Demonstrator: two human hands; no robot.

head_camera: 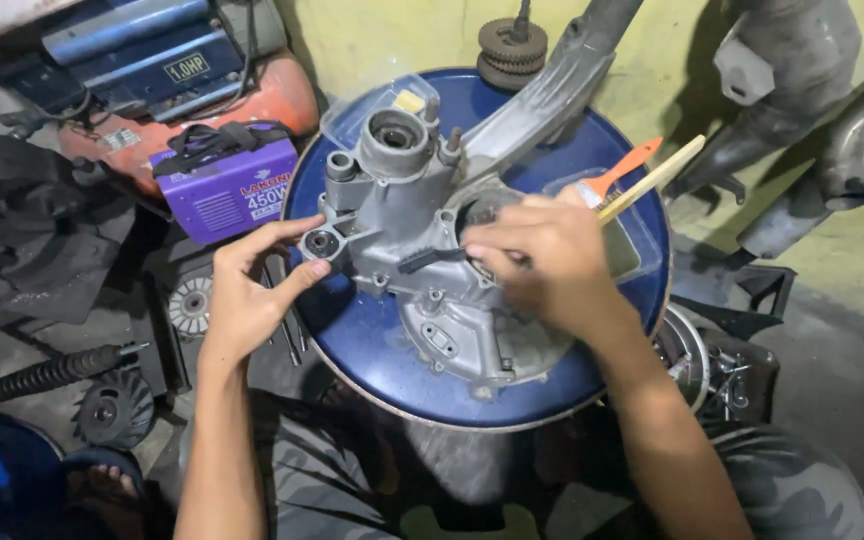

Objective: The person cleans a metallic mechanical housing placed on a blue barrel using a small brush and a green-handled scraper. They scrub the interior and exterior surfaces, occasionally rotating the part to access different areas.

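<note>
Head view, looking down on a grey cast-metal engine casing [422, 260] lying flat on the round blue metal drum top [352, 340]. The casing's long axis runs from the near edge of the drum up and away to the right, ending in a long grey arm [552, 90] that overhangs the far rim. The left hand [252, 290] sits at the casing's left side, thumb and fingers apart and curved around a small round boss [320, 243], touching it. The right hand [542, 260] lies over the casing's large circular opening [477, 210], fingers drawn together and pointing left; whether they pinch anything cannot be told. The right hand is nearer the casing's centre. Just right of the casing, an orange-handled brush [622, 175] and a pale wooden stick [657, 175] rest in a clear plastic tray [642, 250]. Left of the drum stands a purple box-shaped welding unit [232, 190].
</note>
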